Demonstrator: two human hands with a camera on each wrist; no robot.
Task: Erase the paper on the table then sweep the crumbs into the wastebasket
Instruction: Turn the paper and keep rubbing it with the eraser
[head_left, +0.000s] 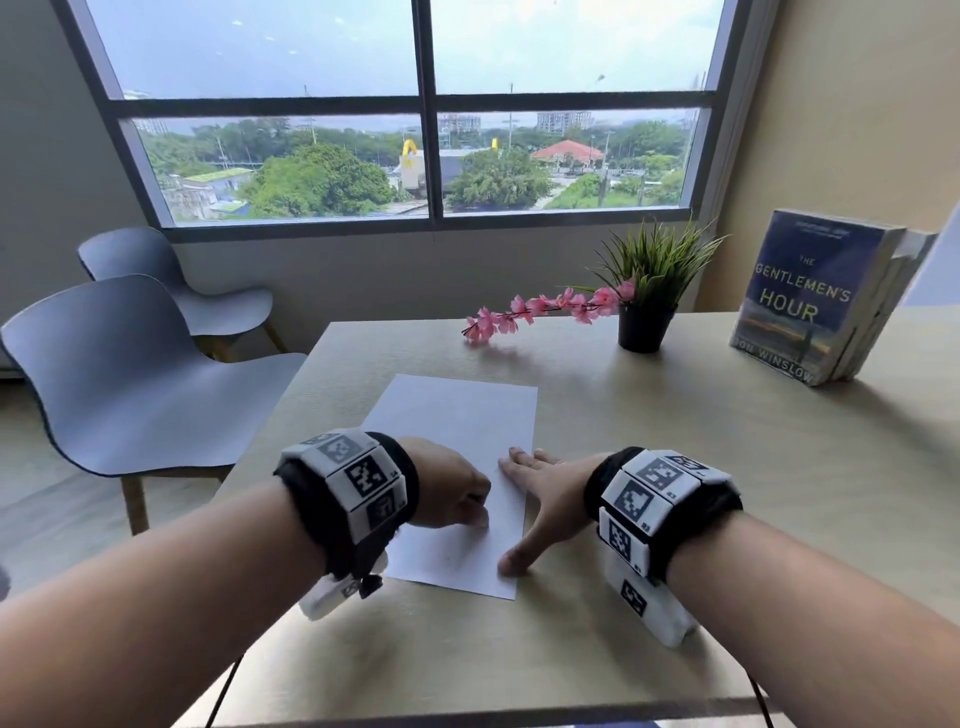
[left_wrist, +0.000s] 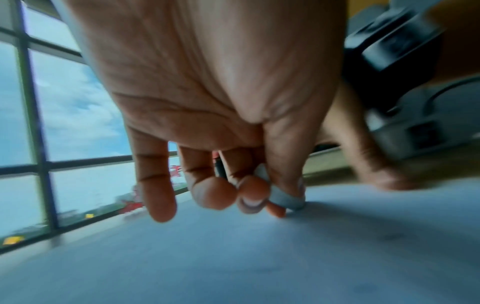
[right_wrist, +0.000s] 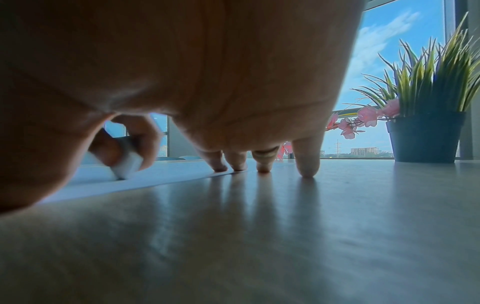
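Note:
A white sheet of paper (head_left: 457, 457) lies on the beige table (head_left: 675, 467) in front of me. My left hand (head_left: 452, 491) is over the sheet's lower half and pinches a small white eraser (left_wrist: 285, 198) between thumb and fingers, its tip down on the paper (left_wrist: 233, 257). The same eraser (right_wrist: 127, 165) shows in the right wrist view, touching the sheet (right_wrist: 155, 179). My right hand (head_left: 540, 499) lies flat with fingers spread at the paper's right edge, thumb and fingertips (right_wrist: 219, 165) pressing on it. No wastebasket is in view.
A potted grass plant (head_left: 649, 306) with a pink flower sprig (head_left: 540, 309) stands at the table's back. Upright books (head_left: 826, 296) lean at the back right. Two grey chairs (head_left: 130, 364) stand left of the table below the window.

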